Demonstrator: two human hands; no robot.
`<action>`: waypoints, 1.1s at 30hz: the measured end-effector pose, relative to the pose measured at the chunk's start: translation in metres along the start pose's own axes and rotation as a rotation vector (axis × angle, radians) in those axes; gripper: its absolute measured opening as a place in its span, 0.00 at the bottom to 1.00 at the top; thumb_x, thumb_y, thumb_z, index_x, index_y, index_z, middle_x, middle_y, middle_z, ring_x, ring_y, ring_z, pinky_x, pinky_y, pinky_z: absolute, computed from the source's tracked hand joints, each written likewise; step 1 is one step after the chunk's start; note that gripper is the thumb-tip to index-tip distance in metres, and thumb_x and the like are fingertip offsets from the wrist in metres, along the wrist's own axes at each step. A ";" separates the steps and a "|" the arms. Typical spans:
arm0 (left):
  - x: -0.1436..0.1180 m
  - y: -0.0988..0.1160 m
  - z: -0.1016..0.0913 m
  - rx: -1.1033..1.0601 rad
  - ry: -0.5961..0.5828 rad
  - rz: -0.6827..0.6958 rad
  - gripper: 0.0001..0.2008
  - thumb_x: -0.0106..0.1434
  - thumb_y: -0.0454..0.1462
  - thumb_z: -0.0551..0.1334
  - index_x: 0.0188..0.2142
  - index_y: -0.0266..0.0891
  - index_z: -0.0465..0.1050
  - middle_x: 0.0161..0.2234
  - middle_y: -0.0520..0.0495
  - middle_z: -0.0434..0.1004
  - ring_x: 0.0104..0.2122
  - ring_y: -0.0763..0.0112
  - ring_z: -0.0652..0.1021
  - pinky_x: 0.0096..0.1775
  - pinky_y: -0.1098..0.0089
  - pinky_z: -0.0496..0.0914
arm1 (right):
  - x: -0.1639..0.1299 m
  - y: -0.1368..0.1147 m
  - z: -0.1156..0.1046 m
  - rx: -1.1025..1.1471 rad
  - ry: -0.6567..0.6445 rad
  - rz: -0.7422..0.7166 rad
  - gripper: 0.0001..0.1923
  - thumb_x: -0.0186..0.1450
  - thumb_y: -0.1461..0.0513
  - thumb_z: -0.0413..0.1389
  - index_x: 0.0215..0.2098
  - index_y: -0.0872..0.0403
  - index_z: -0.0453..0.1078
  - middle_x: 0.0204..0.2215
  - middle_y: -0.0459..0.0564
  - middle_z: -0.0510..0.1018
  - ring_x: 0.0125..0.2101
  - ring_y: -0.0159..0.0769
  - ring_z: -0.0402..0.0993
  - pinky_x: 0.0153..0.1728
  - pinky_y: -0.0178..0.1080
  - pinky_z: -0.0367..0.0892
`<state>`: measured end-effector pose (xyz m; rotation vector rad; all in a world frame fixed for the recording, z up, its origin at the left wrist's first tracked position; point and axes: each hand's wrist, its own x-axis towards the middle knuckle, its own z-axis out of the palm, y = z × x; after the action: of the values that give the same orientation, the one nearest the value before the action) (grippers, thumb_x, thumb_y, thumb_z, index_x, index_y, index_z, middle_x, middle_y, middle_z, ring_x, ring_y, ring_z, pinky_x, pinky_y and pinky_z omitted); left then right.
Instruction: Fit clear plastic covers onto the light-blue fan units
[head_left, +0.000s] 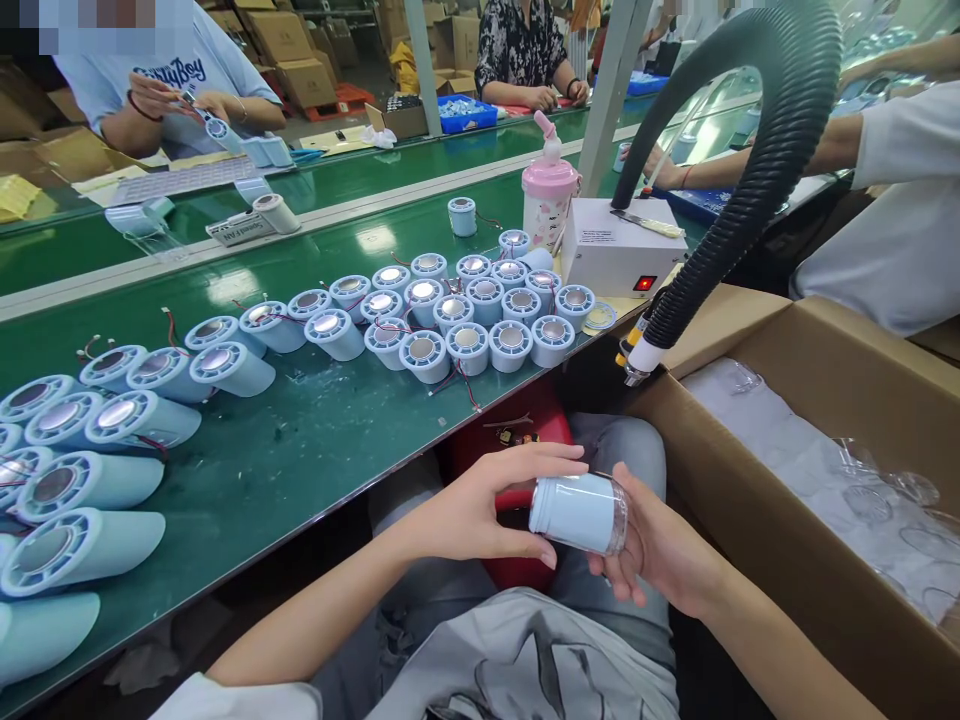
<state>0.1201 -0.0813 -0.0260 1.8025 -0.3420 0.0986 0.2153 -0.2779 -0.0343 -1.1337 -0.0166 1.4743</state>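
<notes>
Over my lap, both hands hold one pale blue cylindrical housing [576,511] lying on its side, a clear plastic cap on its right end. My left hand [480,505] grips the housing's left end with thumb below and fingers above. My right hand [651,545] cups the capped end from underneath. Several more pale blue housings [465,305] with round metal centres and thin red wires lie in rows on the green workbench [300,450] in front of me.
A cardboard box [780,420] at my right holds clear plastic caps [862,480] on white sheets. A black ribbed hose [757,190] arches over a white control box [619,250] beside a pink bottle [549,200]. Other people work across the bench and at my right.
</notes>
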 end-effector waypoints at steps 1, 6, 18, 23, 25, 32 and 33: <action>-0.001 0.000 0.001 0.005 0.007 -0.002 0.35 0.50 0.36 0.74 0.58 0.47 0.68 0.60 0.40 0.67 0.60 0.54 0.67 0.61 0.56 0.61 | 0.000 -0.001 0.001 0.010 -0.004 0.048 0.35 0.69 0.40 0.37 0.28 0.58 0.68 0.14 0.50 0.75 0.10 0.27 0.70 0.08 0.22 0.60; -0.003 0.008 0.007 -0.057 0.016 -0.129 0.32 0.54 0.36 0.71 0.57 0.47 0.67 0.59 0.41 0.67 0.58 0.56 0.69 0.51 0.63 0.71 | 0.002 0.003 -0.003 -0.028 -0.099 0.141 0.43 0.70 0.43 0.23 0.25 0.59 0.68 0.13 0.49 0.71 0.08 0.24 0.65 0.06 0.22 0.54; -0.002 0.012 0.005 -0.220 -0.004 -0.371 0.34 0.56 0.40 0.69 0.61 0.45 0.61 0.55 0.41 0.70 0.49 0.60 0.75 0.49 0.64 0.72 | -0.005 0.010 -0.034 -0.880 0.046 -0.958 0.29 0.63 0.63 0.63 0.60 0.39 0.64 0.58 0.49 0.71 0.55 0.43 0.70 0.54 0.44 0.70; -0.006 0.013 0.003 -0.329 -0.052 -0.349 0.34 0.59 0.34 0.67 0.63 0.51 0.60 0.61 0.43 0.64 0.57 0.58 0.70 0.56 0.59 0.67 | -0.007 0.010 -0.029 -0.453 -0.012 -0.679 0.23 0.61 0.57 0.64 0.54 0.38 0.71 0.41 0.44 0.81 0.36 0.35 0.79 0.37 0.34 0.76; -0.006 0.010 0.003 -0.391 -0.059 -0.384 0.36 0.58 0.33 0.67 0.64 0.50 0.58 0.59 0.43 0.67 0.55 0.59 0.72 0.55 0.59 0.68 | -0.007 0.009 -0.029 -0.490 0.023 -0.646 0.23 0.59 0.60 0.66 0.52 0.39 0.74 0.39 0.44 0.81 0.30 0.32 0.78 0.35 0.33 0.76; 0.000 -0.008 0.018 -0.503 -0.004 -0.560 0.35 0.58 0.41 0.67 0.63 0.47 0.60 0.48 0.45 0.75 0.41 0.65 0.76 0.41 0.69 0.72 | 0.009 0.015 -0.024 -0.408 0.000 -0.559 0.30 0.56 0.46 0.65 0.54 0.43 0.72 0.42 0.47 0.81 0.37 0.39 0.78 0.37 0.37 0.74; -0.001 -0.010 0.016 -0.509 0.021 -0.618 0.34 0.57 0.45 0.66 0.62 0.46 0.61 0.45 0.45 0.76 0.37 0.66 0.76 0.36 0.70 0.71 | 0.014 0.014 -0.027 -0.461 -0.004 -0.552 0.31 0.56 0.42 0.62 0.55 0.44 0.71 0.42 0.49 0.81 0.36 0.40 0.79 0.35 0.38 0.75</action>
<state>0.1200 -0.0945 -0.0397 1.3284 0.2039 -0.3729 0.2249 -0.2870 -0.0652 -1.3539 -0.6510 0.9939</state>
